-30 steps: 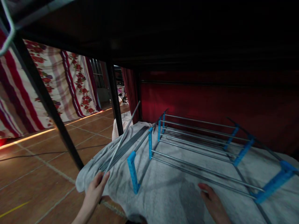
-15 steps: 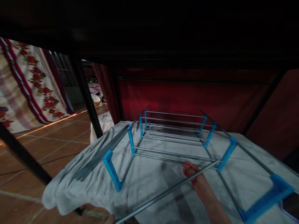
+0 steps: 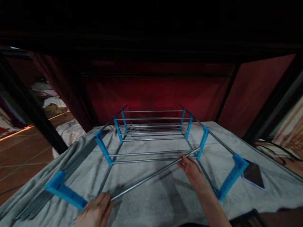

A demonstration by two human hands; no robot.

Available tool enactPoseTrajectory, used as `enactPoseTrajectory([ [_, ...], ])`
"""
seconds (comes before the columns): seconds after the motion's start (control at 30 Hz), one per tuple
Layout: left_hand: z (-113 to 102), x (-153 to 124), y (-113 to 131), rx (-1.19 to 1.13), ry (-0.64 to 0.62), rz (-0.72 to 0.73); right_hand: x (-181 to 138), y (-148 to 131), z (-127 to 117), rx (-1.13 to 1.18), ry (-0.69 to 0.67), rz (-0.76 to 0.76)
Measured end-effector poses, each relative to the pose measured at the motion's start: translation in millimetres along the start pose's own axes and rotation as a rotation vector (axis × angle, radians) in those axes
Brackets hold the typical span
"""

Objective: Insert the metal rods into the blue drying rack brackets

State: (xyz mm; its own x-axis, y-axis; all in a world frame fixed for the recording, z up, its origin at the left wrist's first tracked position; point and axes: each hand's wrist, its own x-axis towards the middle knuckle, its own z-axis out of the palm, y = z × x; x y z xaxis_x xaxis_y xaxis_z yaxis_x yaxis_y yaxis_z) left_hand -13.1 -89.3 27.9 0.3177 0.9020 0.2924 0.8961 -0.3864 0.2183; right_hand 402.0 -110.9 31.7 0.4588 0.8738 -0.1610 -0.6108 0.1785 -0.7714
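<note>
A metal rack frame (image 3: 153, 138) of thin grey rods and blue plastic connectors lies on a grey cloth (image 3: 151, 198). One loose grey rod (image 3: 151, 176) runs diagonally across it. My left hand (image 3: 94, 212) grips the rod's near end beside a blue connector (image 3: 63, 190). My right hand (image 3: 190, 167) pinches the rod near its far end, whose tip is at the blue connector (image 3: 203, 142) on the right side.
A bundle of spare grey rods (image 3: 59, 176) lies along the cloth's left edge. A dark phone (image 3: 253, 175) lies on the cloth at right. Black frame posts (image 3: 35, 119) and red curtains (image 3: 153, 91) enclose the space, with tiled floor (image 3: 19, 151) at left.
My left hand lifted one rod from the bundle and swung it across the frame. My right hand came off the cloth and took the rod's far end. The view turned right.
</note>
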Motion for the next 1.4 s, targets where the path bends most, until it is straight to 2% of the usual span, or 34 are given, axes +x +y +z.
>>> enactPoseTrajectory([
  [0.1, 4, 27, 40, 0.054, -0.068, 0.085, -1, 4, 4, -0.004, -0.016, 0.024],
  [0.23, 13, 58, 98, 0.057, -0.15, 0.241, -4, 10, -2, -0.003, 0.04, 0.036],
  [0.3, 22, 66, 117, 0.038, -0.171, 0.307, -5, 15, -8, -0.014, 0.082, 0.081],
  [0.4, 35, 67, 135, -0.032, -0.176, 0.331, -4, 21, -20, -0.044, 0.138, 0.168],
  [0.6, 45, 60, 152, -0.121, -0.139, 0.456, 8, 20, -47, -0.072, 0.281, 0.188],
  [0.77, 50, 61, 135, -0.098, -0.04, 0.463, 21, 20, -64, -0.151, 0.344, 0.157],
  [0.83, 52, 59, 129, -0.155, -0.005, 0.43, 24, 23, -66, -0.172, 0.358, 0.144],
  [0.9, 53, 55, 129, -0.309, 0.004, 0.314, 23, 30, -65, -0.183, 0.347, 0.142],
  [0.97, 56, 52, 131, -0.574, -0.034, 0.113, 21, 38, -60, -0.18, 0.315, 0.143],
  [1.17, 68, 56, 124, -1.656, -0.231, -0.69, 11, 57, -38, -0.102, 0.236, 0.178],
  [1.27, 73, 64, 111, -1.975, -0.166, -0.948, 8, 58, -31, -0.082, 0.238, 0.216],
  [1.4, 73, 72, 95, -2.009, 0.025, -1.091, 9, 51, -31, -0.065, 0.283, 0.24],
])
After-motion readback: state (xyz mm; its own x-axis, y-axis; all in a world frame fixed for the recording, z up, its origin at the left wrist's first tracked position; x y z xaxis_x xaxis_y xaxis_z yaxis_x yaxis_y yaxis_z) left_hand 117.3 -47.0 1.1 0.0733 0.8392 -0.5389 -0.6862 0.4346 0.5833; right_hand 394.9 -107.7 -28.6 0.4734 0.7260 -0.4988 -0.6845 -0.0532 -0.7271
